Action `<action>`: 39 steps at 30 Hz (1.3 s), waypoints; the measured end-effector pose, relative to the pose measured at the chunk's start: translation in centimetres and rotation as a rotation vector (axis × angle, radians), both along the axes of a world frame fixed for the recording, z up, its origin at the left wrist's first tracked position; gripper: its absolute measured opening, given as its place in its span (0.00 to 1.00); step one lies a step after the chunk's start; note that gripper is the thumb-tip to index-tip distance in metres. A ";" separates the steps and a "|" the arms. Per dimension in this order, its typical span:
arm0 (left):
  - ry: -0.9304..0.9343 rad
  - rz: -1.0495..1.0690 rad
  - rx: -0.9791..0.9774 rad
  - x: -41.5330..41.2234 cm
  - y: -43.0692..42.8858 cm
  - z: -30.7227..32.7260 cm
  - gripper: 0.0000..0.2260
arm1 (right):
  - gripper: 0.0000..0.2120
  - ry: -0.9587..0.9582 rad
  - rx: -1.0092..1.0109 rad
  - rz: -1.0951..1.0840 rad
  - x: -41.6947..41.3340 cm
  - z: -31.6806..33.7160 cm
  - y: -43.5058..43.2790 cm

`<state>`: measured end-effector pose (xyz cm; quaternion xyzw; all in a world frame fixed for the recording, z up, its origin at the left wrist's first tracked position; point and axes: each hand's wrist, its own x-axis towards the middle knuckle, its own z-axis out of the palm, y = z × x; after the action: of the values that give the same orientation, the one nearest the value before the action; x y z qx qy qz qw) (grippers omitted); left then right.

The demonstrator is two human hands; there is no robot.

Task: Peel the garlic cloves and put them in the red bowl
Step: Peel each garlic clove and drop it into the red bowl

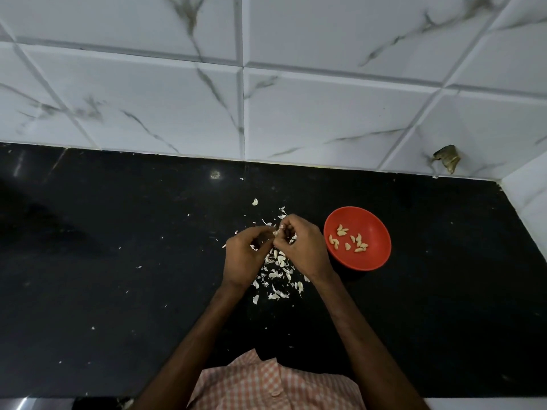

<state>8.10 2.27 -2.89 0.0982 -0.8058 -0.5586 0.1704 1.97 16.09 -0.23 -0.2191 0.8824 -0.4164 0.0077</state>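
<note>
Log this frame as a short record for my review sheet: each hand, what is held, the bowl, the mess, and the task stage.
left hand: pinches the clove over the skins
right hand: pinches the same clove from the other side
clove: mostly hidden by fingers, peel state unclear
bowl: red, on the counter, just right of the right hand
peeled cloves: about ten, loose in the bowl
skins: scattered on the counter under and around the hands
stage: peeling under way

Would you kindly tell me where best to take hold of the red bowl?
Pinch the red bowl at its right rim, from the right: it sits upright and shallow, bare counter lies there, and the right hand crowds its left side.
</note>
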 end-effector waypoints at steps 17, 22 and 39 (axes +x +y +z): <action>0.000 0.052 0.449 0.1 0.8 1.8 0.06 | 0.07 -0.485 -0.505 -0.094 0.7 1.2 -0.9; -0.024 0.057 0.566 0.1 0.7 2.3 0.07 | 0.10 -0.596 -0.628 -0.120 0.9 1.8 -1.4; -0.017 0.110 0.678 0.1 -0.1 2.2 0.08 | 0.07 -0.113 -0.170 -0.118 0.1 -0.2 0.0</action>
<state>8.18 2.16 -0.72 0.1971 -0.5692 -0.7838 0.1511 2.10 16.06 -0.38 -0.1429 0.8534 -0.5011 0.0143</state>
